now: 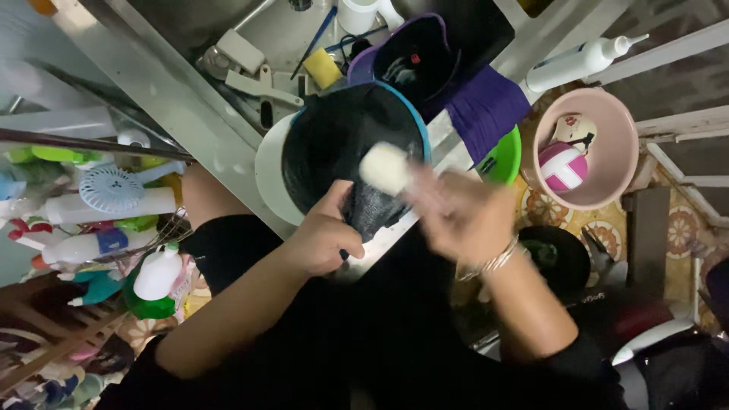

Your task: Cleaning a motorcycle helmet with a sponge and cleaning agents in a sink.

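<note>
A black pot with a blue rim point(345, 133) rests tilted on the metal sink edge point(175, 99). My left hand point(323, 235) grips dark wet cloth or the pot's near edge at the bottom of the pot. My right hand point(456, 212), blurred by motion and wearing thin bangles at the wrist, holds a pale cream scrub sponge point(385, 168) against the pot's inner wall. A white plate or lid point(267, 171) lies under the pot on the left.
The sink holds a yellow sponge point(323, 67), a white cup point(357, 14), utensils and a purple-rimmed black container point(414, 57). A purple cloth point(486, 106), green bowl point(505, 159), and pink basin point(619, 152) sit right. Bottles and a small white fan point(110, 188) crowd the left.
</note>
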